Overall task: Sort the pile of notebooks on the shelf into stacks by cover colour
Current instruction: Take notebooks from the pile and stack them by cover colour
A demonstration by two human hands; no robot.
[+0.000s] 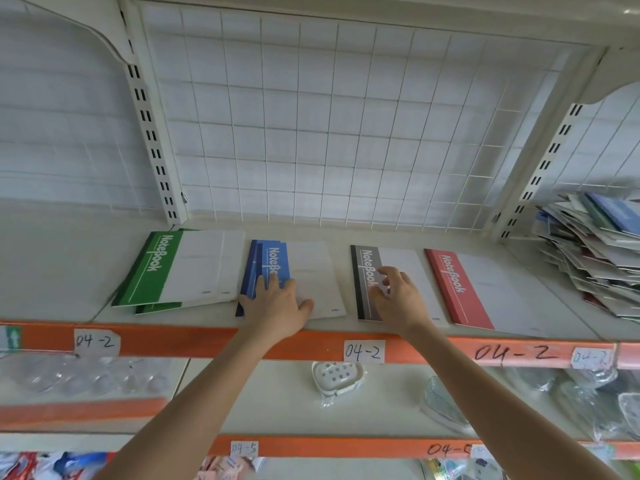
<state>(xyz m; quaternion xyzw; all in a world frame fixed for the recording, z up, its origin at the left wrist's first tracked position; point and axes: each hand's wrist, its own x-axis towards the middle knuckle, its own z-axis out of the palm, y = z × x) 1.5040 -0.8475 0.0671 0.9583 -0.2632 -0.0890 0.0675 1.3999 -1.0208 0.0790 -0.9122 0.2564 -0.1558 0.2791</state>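
Note:
Four groups of notebooks lie in a row on the white shelf (52, 271): a green stack (180, 268), a blue stack (304, 268), a grey notebook (398, 265) and a red notebook (485, 292). My left hand (277, 303) lies flat, palm down, on the near part of the blue stack with the fingers spread. My right hand (398, 299) rests on the grey notebook, fingers curled at its cover, holding nothing that I can see. The unsorted pile of notebooks (595, 251) sits at the far right of the shelf, tilted and fanned out.
A white wire grid backs the shelf between two slotted uprights. The orange shelf edge (194, 341) carries paper labels reading 04-2. On the shelf below lie a white soap dish (337, 375) and clear plastic ware at both sides.

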